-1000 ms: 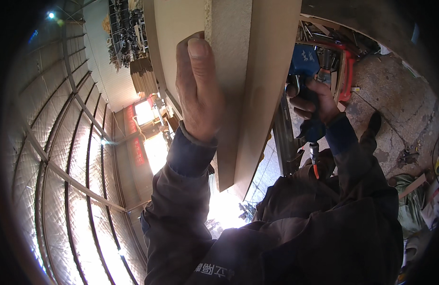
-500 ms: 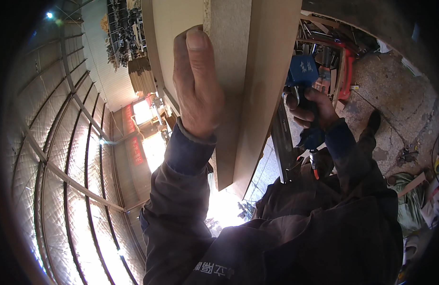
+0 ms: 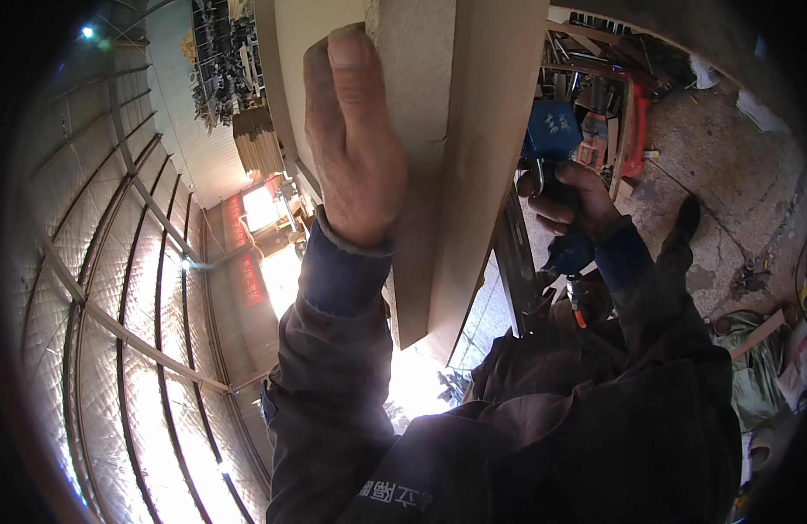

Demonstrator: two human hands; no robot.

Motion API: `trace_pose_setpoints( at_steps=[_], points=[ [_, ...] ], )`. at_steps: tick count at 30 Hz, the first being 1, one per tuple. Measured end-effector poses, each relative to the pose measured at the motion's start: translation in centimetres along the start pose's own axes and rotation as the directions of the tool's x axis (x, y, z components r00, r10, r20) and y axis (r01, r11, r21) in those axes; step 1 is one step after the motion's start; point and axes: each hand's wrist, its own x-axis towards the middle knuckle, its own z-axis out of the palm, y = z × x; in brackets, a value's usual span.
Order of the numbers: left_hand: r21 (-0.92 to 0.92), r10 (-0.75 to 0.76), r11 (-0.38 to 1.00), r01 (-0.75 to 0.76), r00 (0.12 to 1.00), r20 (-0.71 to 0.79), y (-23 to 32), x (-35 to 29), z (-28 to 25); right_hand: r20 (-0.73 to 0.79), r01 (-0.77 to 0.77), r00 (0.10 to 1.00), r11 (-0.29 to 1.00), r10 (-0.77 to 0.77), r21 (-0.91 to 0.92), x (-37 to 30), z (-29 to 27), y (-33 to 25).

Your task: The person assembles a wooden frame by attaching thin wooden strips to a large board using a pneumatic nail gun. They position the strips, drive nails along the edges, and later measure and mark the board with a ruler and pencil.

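Steadily, my left hand (image 3: 360, 157) lies flat against a pale board (image 3: 486, 131), thumb straight along it and fingers close beside; whether those fingers curl around its far side, I cannot tell. My right hand (image 3: 591, 196) is wrapped around the handle of a blue nailer (image 3: 554, 129) just right of the work. The board stretches between my hands, its near end toward my jacket (image 3: 552, 445).

As I judge it, the work is partway along: the board's faces already meet in a long seam, and the nailer is in hand beside them. I see no fastener in the faces toward me, and with the nailer's left side hidden behind the board, I cannot tell whether it touches, or how much is left.

By count: two hands, both mine; one nailer, with one orange hose (image 3: 580, 316) at its near end; one dark shoe (image 3: 688, 218) on the floor (image 3: 731, 175) at right; one green bag (image 3: 753, 358) near right; two red banners at far left. How many pieces make up the board, I cannot say.
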Motion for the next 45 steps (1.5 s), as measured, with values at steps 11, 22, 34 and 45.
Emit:
trace_pose_setpoints(
  at_steps=[11,22,34,45],
  points=[
    [-0.022,-0.030,0.999,0.028,0.996,-0.079,-0.2,-0.1,0.4,-0.001,-0.022,1.000,0.999,0.022,-0.036,0.0,-0.8,1.0],
    [0.015,0.142,0.990,-0.141,0.989,-0.043,-1.1,0.7,-0.1,0.020,-0.076,0.997,0.997,0.075,0.035,-0.7,-1.8,3.2],
    [-0.162,-0.017,0.987,-0.003,0.992,-0.126,2.5,0.1,1.1,-0.079,-0.100,0.992,0.992,0.094,-0.075,-1.7,-1.0,5.3],
    [-0.074,0.063,0.995,-0.074,0.989,-0.136,3.6,-1.3,0.7,0.007,-0.128,0.992,0.991,0.128,-0.042,-2.2,-2.2,7.4]
  ],
)
